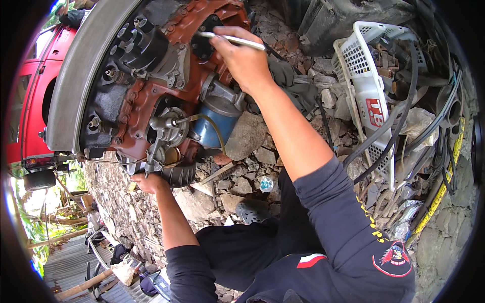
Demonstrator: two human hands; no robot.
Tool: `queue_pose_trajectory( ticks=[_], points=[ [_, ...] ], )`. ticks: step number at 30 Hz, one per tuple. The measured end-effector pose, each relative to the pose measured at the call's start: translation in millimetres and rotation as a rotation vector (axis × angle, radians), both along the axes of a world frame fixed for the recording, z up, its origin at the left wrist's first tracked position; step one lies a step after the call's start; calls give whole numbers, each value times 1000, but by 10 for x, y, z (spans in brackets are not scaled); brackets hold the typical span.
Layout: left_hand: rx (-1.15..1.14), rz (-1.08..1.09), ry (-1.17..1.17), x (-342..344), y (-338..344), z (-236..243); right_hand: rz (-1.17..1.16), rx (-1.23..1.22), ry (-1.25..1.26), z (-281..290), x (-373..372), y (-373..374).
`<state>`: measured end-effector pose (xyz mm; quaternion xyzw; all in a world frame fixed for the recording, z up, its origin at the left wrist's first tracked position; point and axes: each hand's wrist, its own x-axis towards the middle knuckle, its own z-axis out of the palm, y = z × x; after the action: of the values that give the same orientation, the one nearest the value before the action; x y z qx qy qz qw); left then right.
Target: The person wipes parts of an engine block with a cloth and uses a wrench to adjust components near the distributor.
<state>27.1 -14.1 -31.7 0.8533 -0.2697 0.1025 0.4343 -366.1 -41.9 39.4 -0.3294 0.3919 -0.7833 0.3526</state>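
Note:
An engine with a reddish-brown block (134, 101) fills the upper left. My right hand (245, 58) is closed round a slim pale rod (235, 40), its far end over a black cover plate (203, 44) on the block. Whether the rod is a wrench handle cannot be made out. Beneath that wrist sits a blue canister filter (218, 121) under a grey metal cap. My left hand (147, 183) reaches under the engine's near end, beside a ribbed dark metal part (177, 174) and below a fuel pump (169, 129). Its fingers are mostly hidden there.
A black distributor cap (139, 43) and a large grey flywheel rim (83, 76) stand on the engine's left. Rubble and stones (247, 134) cover the ground. At right, a white plastic basket (361, 65) holds metal parts, with hoses (399, 126) beside it. A red vehicle (38, 101) is far left.

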Motion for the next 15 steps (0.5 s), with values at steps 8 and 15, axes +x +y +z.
queue_pose_trajectory(
  ticks=[8,15],
  points=[
    [65,42,103,-287,8,174,-185,63,511,173,-134,-436],
    [79,-25,-142,19,-39,-98,-107,64,385,9,-65,-388]
  ],
)
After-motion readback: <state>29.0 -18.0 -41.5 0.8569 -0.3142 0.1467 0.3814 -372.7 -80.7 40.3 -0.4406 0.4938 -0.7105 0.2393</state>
